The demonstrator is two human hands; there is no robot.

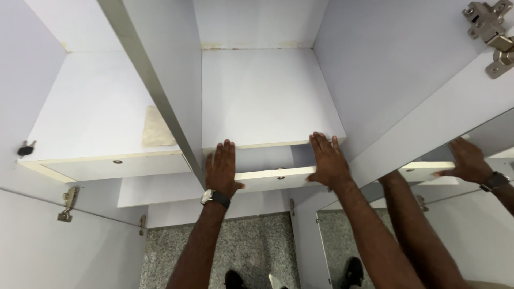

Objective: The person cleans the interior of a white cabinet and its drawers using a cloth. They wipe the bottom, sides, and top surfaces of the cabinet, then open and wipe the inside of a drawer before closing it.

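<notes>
Floor: grey speckled stone floor (251, 251) at the bottom centre of the frame, with the tips of dark shoes (234, 280) cut off by the lower edge.
Left hand: the left hand (221, 170), just left of centre, lies flat with fingers spread and straight, palm down on the drawer front, grasping nothing; a wristwatch (213, 198) sits on the wrist below it.
Right hand: the right hand (327, 160), right of centre, is likewise open and flat, fingers pointing up the frame, pressed on the right end of the same drawer front and gripping nothing.
Drawer: a white drawer (267, 174) in the middle of the frame, pulled slightly out under the shelf; its front edge is cream with 1 small round metal fitting between the 2 hands.
Shelf above: a plain white shelf (265, 96) fills the upper centre, stained along its back seam.
Left compartment: beyond a grey upright divider (150, 80), another white shelf carries a yellowish stain (155, 128); a key (25, 148) sticks out at the far left.
Door: a mirrored door (428, 214) at lower right repeats the arms.
Hinges: metal hinges (490, 29) at the upper right corner.
Hard to make out: the drawer's inside is hidden by shadow and the hands.
</notes>
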